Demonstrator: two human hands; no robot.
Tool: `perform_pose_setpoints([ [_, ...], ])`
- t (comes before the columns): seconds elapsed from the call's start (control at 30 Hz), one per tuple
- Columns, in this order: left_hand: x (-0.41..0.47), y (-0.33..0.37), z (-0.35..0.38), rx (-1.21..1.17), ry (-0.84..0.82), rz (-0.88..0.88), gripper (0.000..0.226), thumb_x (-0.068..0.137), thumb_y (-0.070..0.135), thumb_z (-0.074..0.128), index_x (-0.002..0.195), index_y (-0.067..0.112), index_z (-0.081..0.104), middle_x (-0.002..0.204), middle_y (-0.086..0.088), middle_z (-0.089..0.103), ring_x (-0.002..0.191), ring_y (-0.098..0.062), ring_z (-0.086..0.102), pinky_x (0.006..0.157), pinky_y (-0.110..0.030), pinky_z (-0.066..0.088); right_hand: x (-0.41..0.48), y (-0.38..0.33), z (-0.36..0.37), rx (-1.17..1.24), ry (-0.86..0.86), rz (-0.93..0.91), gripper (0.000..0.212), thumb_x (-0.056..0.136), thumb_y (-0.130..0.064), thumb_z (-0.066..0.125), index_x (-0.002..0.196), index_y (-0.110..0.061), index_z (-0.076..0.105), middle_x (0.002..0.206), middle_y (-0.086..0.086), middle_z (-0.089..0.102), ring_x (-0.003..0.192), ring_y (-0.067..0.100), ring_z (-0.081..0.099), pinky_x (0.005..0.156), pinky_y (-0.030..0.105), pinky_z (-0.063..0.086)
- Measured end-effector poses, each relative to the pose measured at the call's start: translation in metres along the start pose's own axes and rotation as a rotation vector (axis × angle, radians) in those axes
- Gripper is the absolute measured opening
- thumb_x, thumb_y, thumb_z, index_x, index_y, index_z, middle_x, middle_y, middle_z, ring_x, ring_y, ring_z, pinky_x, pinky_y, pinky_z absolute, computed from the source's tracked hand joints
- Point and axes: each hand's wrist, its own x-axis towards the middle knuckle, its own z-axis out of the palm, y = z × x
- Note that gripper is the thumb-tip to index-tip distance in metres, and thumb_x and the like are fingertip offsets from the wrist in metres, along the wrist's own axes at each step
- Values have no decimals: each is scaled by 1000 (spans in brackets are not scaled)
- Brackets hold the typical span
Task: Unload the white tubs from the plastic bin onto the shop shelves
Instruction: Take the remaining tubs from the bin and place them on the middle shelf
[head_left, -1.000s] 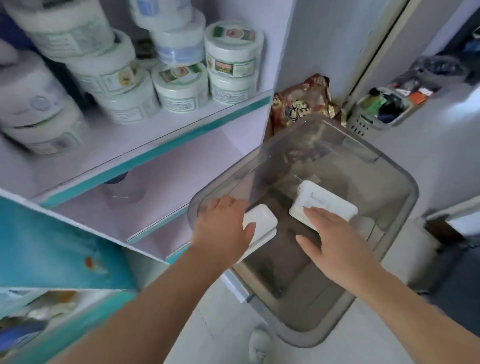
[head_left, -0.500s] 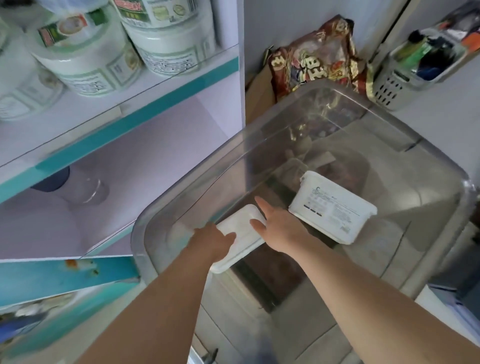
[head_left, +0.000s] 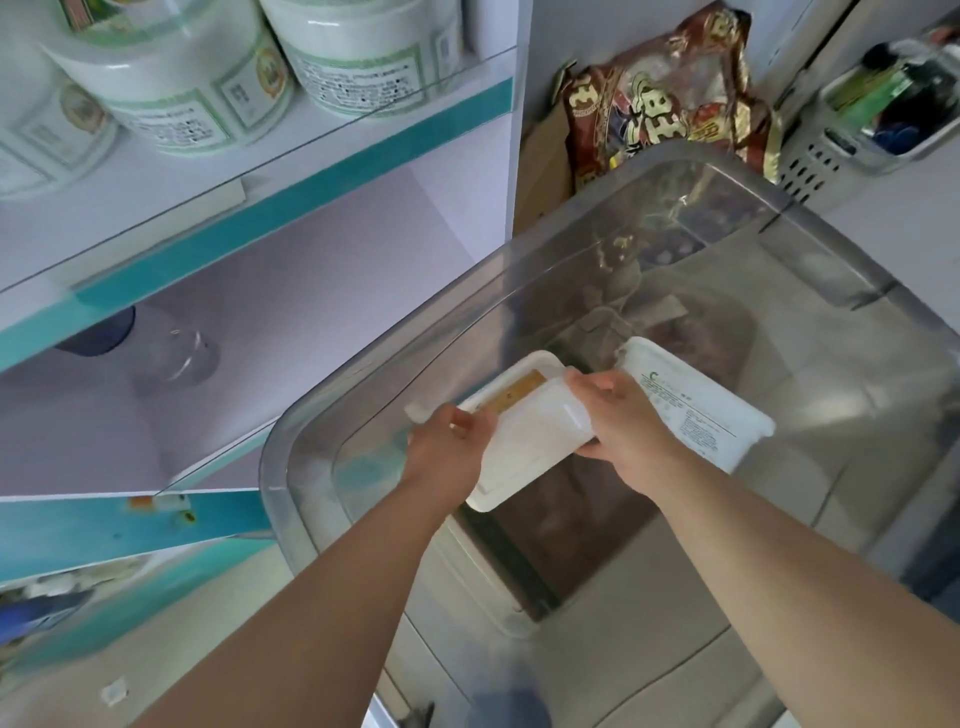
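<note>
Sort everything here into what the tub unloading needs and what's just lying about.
Job: held white tub, second white tub, plastic bin, shelf, left hand, right hand.
Lying about: red snack bag, grey basket, clear jar.

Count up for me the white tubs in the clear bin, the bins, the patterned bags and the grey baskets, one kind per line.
White tubs: 2, left tub gripped by left hand and right hand, right tub lying beside it
Plastic bin: 1
Patterned bag: 1
Grey basket: 1
Total: 5
</note>
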Motion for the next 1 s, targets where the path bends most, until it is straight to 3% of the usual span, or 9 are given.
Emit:
perform_pose_setpoints([
  [0.1,-1,1,-1,18,-6,20,27,93,42,52,99,16,54,107,-7,58,70,-9,52,66,-29,53,-5,8,12,-204,103,-15,49,88,-48,58,108,-4,62,102,11,65,86,22,58,72,33,49],
  [0.2,0,-6,-4,109,-79,10,24,96,36,50,94,12,54,92,-5,58,68,-9,50,68,-28,45,-6,18,17,-135,172,156,60,83,-56,59,113,-3,58,97,1,61,87,20,57,61,26,43],
  [0.3,7,-14,-4,65,-112,-63,20,94,29,54,86,11,56,94,-10,61,85,-24,61,81,-38,56,-2,26,15,-88,190,181,45,81,-52,65,96,-10,56,76,-10,50,73,11,53,70,29,45],
  [0.37,14,-17,-3,35,-135,-121,21,91,29,59,89,9,58,102,-14,63,95,-32,64,81,-44,57,0,29,15,-87,188,197,45,80,-52,66,100,-14,54,76,-11,47,73,13,50,77,34,48],
  [0.47,21,-20,-1,35,-181,-229,40,92,37,56,113,3,56,108,-14,62,97,-33,65,79,-44,58,7,26,15,-103,160,246,53,76,-50,69,110,-12,56,84,-4,52,92,26,55,81,45,55],
  [0.67,22,-17,6,-73,-264,-360,43,93,46,49,117,10,54,114,-15,61,100,-37,62,76,-54,57,11,21,15,-151,42,295,40,85,-37,57,113,-9,54,109,9,57,102,33,56,84,52,54],
  [0.83,13,-3,-9,-176,-184,-252,32,80,13,75,104,6,55,101,-12,65,92,-31,65,84,-48,55,4,21,-5,-115,-71,183,22,82,-9,61,104,-7,59,101,10,66,93,24,64,85,42,54],
  [0.9,11,-1,-12,-135,-162,-228,47,70,6,81,111,6,58,106,-10,65,95,-28,64,86,-45,55,-2,19,-9,-199,-99,132,35,74,4,60,106,-12,59,101,7,65,98,24,61,88,39,52],
  [1.0,9,-4,-9,-189,-179,-270,58,72,38,79,121,15,56,109,-7,66,96,-26,66,81,-43,57,-2,19,-8,-173,-142,156,42,76,-7,61,117,-16,57,105,3,66,101,23,62,90,44,52],
])
